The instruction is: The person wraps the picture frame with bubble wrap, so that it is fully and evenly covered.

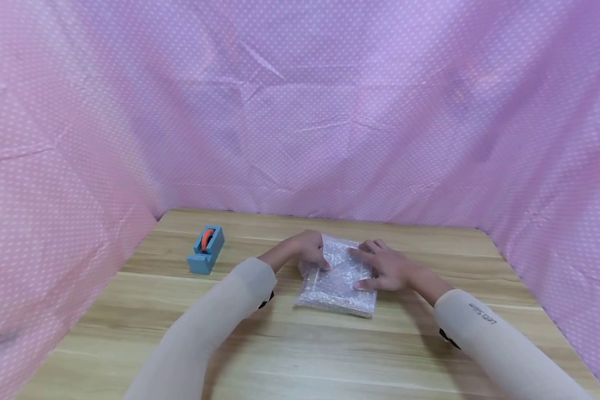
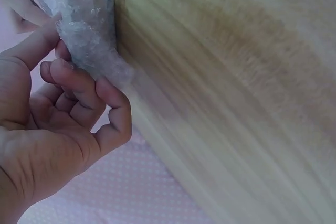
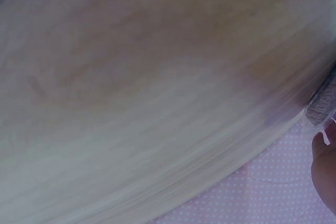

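Note:
A flat, rectangular package in clear bubble wrap (image 1: 337,299) lies on the wooden table in the head view. My left hand (image 1: 310,248) is at its left edge with curled fingers, and in the left wrist view the thumb and fingers pinch the edge of the bubble wrap (image 2: 86,22). Across the package's right side rests my right hand (image 1: 387,269), its fingers spread over the wrap. Only part of that hand (image 3: 324,174) shows at the right border of the right wrist view. What the wrap encloses cannot be made out.
A blue tape dispenser (image 1: 207,253) with an orange core stands on the table's left side, beyond my left forearm. Pink dotted cloth (image 1: 300,139) hangs behind the table (image 1: 330,361) and along both sides.

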The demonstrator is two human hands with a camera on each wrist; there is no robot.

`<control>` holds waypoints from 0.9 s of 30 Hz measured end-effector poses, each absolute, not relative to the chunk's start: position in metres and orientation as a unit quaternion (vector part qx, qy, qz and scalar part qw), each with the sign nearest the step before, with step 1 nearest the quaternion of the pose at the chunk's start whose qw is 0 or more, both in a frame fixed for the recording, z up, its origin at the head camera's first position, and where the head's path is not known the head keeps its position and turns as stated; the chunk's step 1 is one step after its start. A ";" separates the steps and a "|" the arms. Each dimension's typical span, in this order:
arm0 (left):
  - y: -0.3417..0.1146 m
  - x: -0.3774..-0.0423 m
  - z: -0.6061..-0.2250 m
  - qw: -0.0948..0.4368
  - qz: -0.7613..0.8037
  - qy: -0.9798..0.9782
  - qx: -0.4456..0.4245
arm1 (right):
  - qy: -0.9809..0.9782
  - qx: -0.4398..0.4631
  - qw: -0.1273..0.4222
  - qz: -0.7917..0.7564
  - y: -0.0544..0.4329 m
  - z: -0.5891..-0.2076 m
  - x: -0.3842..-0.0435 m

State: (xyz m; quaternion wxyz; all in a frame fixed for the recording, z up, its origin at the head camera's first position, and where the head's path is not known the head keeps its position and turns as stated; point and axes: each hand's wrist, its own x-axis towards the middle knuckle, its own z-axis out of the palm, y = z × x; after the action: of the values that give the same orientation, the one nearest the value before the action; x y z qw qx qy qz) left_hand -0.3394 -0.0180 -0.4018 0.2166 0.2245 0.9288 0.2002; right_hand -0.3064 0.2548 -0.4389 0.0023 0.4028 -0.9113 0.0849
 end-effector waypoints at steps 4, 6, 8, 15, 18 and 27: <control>-0.021 -0.339 -0.405 0.218 0.244 0.927 0.182 | -0.912 0.401 0.002 0.086 0.255 -0.439 -0.307; -0.025 -0.339 -0.409 0.212 0.274 0.923 0.169 | -0.913 0.398 0.002 0.085 0.255 -0.439 -0.307; -0.030 -0.339 -0.414 0.207 0.330 0.909 0.147 | -0.914 0.397 0.004 0.081 0.254 -0.439 -0.307; -0.045 -0.337 -0.431 0.236 0.520 0.815 0.096 | -0.914 0.399 0.002 0.078 0.253 -0.439 -0.307; -0.046 -0.335 -0.432 0.233 0.510 0.823 0.093 | -0.912 0.403 0.005 0.078 0.252 -0.439 -0.307; -0.043 -0.331 -0.419 0.204 0.385 0.886 0.159 | -0.910 0.406 0.010 0.082 0.251 -0.438 -0.305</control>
State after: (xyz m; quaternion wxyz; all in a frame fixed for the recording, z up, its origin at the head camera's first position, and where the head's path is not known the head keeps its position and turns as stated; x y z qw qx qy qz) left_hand -0.3312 -0.0429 -0.4191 0.2041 0.1594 0.8858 0.3852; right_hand -0.3055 0.2510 -0.4385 0.0100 0.4058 -0.9102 0.0824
